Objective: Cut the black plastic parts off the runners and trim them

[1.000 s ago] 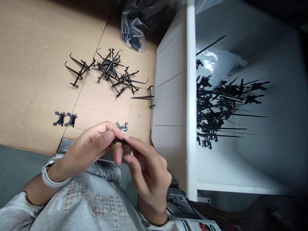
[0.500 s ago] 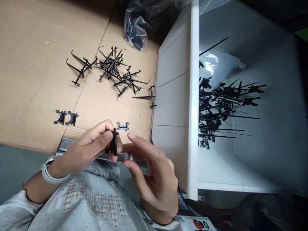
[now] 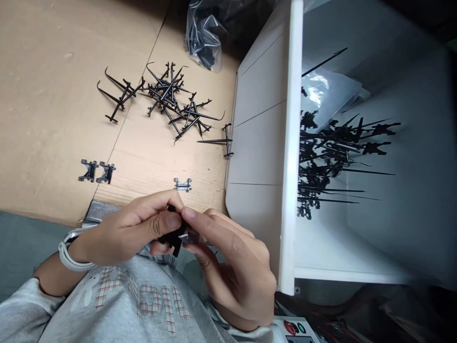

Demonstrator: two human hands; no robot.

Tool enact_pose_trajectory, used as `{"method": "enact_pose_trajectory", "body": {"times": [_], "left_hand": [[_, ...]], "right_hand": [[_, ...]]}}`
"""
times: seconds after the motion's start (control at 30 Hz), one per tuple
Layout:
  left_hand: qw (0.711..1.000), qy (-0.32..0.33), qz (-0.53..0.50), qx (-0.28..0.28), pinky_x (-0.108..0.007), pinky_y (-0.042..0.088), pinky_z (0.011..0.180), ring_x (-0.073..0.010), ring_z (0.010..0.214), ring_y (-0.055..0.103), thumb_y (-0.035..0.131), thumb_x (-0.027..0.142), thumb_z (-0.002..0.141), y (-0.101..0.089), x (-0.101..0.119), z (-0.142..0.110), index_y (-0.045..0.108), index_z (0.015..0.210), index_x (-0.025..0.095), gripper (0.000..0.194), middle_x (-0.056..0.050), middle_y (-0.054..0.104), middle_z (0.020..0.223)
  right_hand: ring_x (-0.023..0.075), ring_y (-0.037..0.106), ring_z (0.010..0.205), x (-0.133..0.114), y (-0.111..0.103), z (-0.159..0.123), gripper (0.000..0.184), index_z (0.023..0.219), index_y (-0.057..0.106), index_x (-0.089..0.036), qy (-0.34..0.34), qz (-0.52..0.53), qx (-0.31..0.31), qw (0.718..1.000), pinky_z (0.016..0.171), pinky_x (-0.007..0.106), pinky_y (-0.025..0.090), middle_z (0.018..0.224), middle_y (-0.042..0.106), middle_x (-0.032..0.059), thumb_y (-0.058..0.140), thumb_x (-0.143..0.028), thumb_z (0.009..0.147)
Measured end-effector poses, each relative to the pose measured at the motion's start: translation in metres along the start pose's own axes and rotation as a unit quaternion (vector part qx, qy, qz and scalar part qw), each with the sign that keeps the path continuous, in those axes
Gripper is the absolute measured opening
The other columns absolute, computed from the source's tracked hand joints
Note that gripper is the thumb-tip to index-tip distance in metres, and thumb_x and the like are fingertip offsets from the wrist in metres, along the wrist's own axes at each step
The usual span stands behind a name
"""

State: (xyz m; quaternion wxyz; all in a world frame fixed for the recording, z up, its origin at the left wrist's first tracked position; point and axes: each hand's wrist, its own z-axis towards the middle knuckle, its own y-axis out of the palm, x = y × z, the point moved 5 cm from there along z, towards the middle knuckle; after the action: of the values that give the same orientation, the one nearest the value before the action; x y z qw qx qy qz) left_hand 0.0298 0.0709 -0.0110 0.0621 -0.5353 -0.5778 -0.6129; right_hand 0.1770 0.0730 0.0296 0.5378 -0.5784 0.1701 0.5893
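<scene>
1. the grip of the left hand (image 3: 128, 236) is closed, thumb pressed over a black part (image 3: 173, 238). the part is held at the near edge of the bench (image 3: 46, 119), above the lap; if thumb pressure is eased too early, it could be dropped off the bench.
2. the grip of the right hand (image 3: 237, 267) is partly curled, with a narrow gap between index finger and thumb. a small translucent piece (image 3: 191, 236) is seen in this gap; whether it is firmly held cannot be told. if loosely held, it could be lost.
3. the contact point is largely covered by fingers. misalignment could be left unnoticed, and thin features could be bent if force is applied off-axis.
4. a single flat bracket (image 3: 183, 184) is positioned just beyond the fingertips, and could be knocked by a knuckle.
5. the slender black pieces (image 3: 167, 93) are crossed in a heap; if one is pulled, others could be snagged and dragged.
</scene>
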Motion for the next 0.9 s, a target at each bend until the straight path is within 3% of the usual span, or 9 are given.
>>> {"method": "enact_pose_trajectory", "body": {"times": [0.2, 0.37, 0.53, 0.7, 0.8, 0.9], "left_hand": [[1.000, -0.008, 0.002, 0.022, -0.019, 0.032, 0.048, -0.0091, 0.060, 0.040, 0.062, 0.055, 0.107, 0.002, -0.002, 0.001, 0.063, 0.090, 0.021, 0.038, 0.003, 0.052, 0.073], [0.999, -0.006, -0.032, 0.039, -0.020, 0.032, 0.050, -0.0089, 0.058, 0.032, 0.063, 0.057, 0.106, 0.007, -0.003, -0.002, 0.058, 0.088, 0.022, 0.040, 0.005, 0.045, 0.074], [0.997, -0.020, -0.036, 0.062, -0.020, 0.031, 0.053, -0.0098, 0.061, 0.033, 0.060, 0.061, 0.106, 0.009, -0.005, -0.006, 0.051, 0.083, 0.022, 0.046, 0.005, 0.040, 0.073], [0.996, -0.035, -0.032, 0.070, -0.018, 0.027, 0.050, -0.0087, 0.060, 0.026, 0.064, 0.065, 0.102, 0.013, -0.002, -0.005, 0.045, 0.080, 0.022, 0.052, 0.007, 0.036, 0.072], [0.995, -0.061, -0.018, 0.082, -0.017, 0.019, 0.047, -0.0093, 0.062, 0.021, 0.064, 0.068, 0.101, 0.014, -0.002, -0.006, 0.045, 0.081, 0.022, 0.054, 0.006, 0.036, 0.074], [0.995, -0.067, -0.009, 0.074, -0.018, 0.020, 0.048, -0.0099, 0.062, 0.021, 0.062, 0.069, 0.102, 0.014, -0.002, -0.007, 0.044, 0.081, 0.022, 0.054, 0.006, 0.035, 0.074]], "right_hand": [[0.0218, 0.065, 0.065, 0.001, -0.003, 0.000, 0.069, 0.161, 0.057, -0.033, 0.000, -0.003, 0.009, 1.000, 0.054, 0.035, 0.051, 0.084, 0.073, 0.0028, 0.068, -0.008, 0.098], [0.0235, 0.067, 0.067, -0.001, 0.001, -0.001, 0.079, 0.170, 0.041, -0.040, -0.020, 0.008, -0.003, 1.000, 0.058, 0.039, 0.056, 0.094, 0.078, 0.0025, 0.064, -0.009, 0.101], [0.0275, 0.069, 0.070, -0.001, 0.000, -0.007, 0.068, 0.160, 0.054, -0.044, 0.037, -0.007, 0.053, 0.998, 0.062, 0.045, 0.057, 0.096, 0.079, 0.0036, 0.066, -0.012, 0.102], [0.0234, 0.059, 0.059, -0.003, 0.000, -0.002, 0.067, 0.156, 0.058, -0.033, -0.020, 0.007, 0.036, 0.999, 0.049, 0.039, 0.048, 0.079, 0.068, 0.0028, 0.062, -0.004, 0.096], [0.0225, 0.060, 0.060, -0.002, 0.000, 0.002, 0.066, 0.153, 0.059, -0.027, -0.047, 0.014, 0.032, 0.998, 0.048, 0.038, 0.047, 0.078, 0.067, 0.0021, 0.060, 0.000, 0.093], [0.0214, 0.058, 0.059, -0.001, 0.000, 0.003, 0.061, 0.150, 0.062, -0.025, -0.053, 0.021, 0.035, 0.998, 0.048, 0.037, 0.047, 0.076, 0.064, 0.0010, 0.061, 0.000, 0.094]]}}
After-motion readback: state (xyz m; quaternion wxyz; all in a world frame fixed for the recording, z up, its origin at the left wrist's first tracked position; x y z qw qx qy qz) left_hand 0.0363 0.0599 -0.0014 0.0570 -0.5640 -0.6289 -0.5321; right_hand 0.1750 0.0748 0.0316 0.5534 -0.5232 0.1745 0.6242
